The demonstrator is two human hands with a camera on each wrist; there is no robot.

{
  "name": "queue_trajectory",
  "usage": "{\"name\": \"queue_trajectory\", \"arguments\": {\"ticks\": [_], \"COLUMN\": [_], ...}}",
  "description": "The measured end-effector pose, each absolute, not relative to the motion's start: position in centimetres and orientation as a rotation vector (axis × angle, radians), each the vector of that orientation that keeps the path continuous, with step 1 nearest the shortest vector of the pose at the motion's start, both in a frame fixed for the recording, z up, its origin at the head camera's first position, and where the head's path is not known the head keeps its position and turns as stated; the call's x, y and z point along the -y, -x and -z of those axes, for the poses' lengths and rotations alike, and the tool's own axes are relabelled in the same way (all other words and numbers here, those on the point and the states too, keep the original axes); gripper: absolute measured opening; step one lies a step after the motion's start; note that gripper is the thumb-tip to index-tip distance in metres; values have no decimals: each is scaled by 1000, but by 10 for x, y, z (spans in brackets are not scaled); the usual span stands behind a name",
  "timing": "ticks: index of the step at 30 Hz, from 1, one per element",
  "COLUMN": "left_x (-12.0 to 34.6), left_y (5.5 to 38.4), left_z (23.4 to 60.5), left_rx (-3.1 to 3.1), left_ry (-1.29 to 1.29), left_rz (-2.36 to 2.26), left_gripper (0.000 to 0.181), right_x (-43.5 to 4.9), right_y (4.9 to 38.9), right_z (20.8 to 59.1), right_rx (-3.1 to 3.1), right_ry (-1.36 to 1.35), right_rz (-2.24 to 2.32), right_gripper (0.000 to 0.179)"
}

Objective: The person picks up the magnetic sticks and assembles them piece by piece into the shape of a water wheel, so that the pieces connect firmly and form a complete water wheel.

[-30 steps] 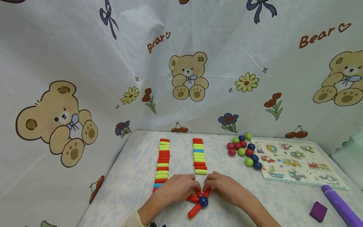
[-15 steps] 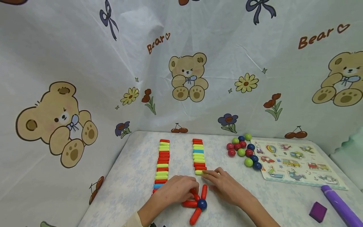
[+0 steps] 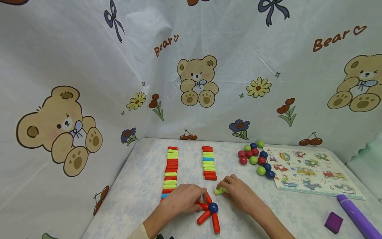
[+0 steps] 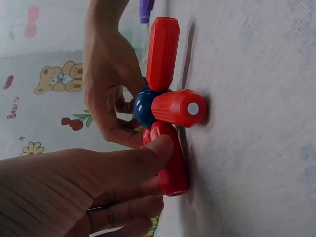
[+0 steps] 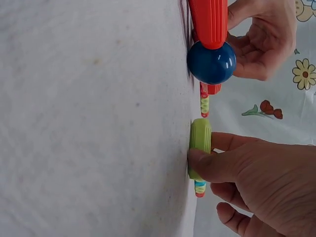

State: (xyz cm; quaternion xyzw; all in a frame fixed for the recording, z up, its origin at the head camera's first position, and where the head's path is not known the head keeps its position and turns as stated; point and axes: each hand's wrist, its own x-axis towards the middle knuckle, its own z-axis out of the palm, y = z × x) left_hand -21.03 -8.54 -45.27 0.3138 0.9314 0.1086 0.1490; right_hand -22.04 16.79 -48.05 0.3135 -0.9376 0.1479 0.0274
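A blue ball [image 3: 213, 207] has several red rods stuck to it, fanning out to its left and front, low on the table. My left hand [image 3: 186, 198] pinches one red rod [image 4: 173, 170] between thumb and fingers, as the left wrist view shows. To the right of the ball, my right hand [image 3: 238, 192] grips a yellow-green rod [image 5: 200, 148] between thumb and forefinger. That rod is apart from the ball, with one end pointing toward the ball's side in the right wrist view. My palm partly covers the rod in the head view.
Two rows of coloured rods, a left row [image 3: 171, 166] and a right row [image 3: 209, 162], lie beyond my hands. Several loose balls [image 3: 253, 160] sit beside a picture board [image 3: 311, 171]. A purple block [image 3: 333, 222] and a purple tube [image 3: 358, 215] lie at right.
My right hand let go of the red-rod piece, took the yellow-green rod from the right row's near end and drew it closer. The piece turned counterclockwise in my left hand.
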Motion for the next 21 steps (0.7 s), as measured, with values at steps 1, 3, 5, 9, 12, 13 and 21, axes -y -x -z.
{"name": "queue_trajectory", "arguments": {"ticks": [1,3,5,9,12,13,21], "left_x": [86,85,85,84,84,84,83], "left_y": [210,211,211,212,211,211,211], "left_z": [453,453,455,458,460,460,464], "left_rx": [-2678,-2683,-2697,-2742,-2784,-2795,-2827], "left_ry": [-894,-880,-879,-911,-952,-964,-1035], "left_rz": [-330,-365,-391,-368,-317,-303,-280], "left_gripper": [26,24,21,18,21,21,18], "right_x": [-168,-168,-168,-166,-164,-163,-158], "right_y": [221,221,222,221,219,219,216], "right_z": [481,481,480,479,476,475,471], "right_rx": [2899,2902,2897,2862,2837,2833,2824], "right_ry": [-975,-996,-1025,-1109,-1161,-1174,-1232], "right_rz": [-465,-468,-465,-467,-486,-494,-516], "right_gripper": [34,34,33,31,31,32,34]}}
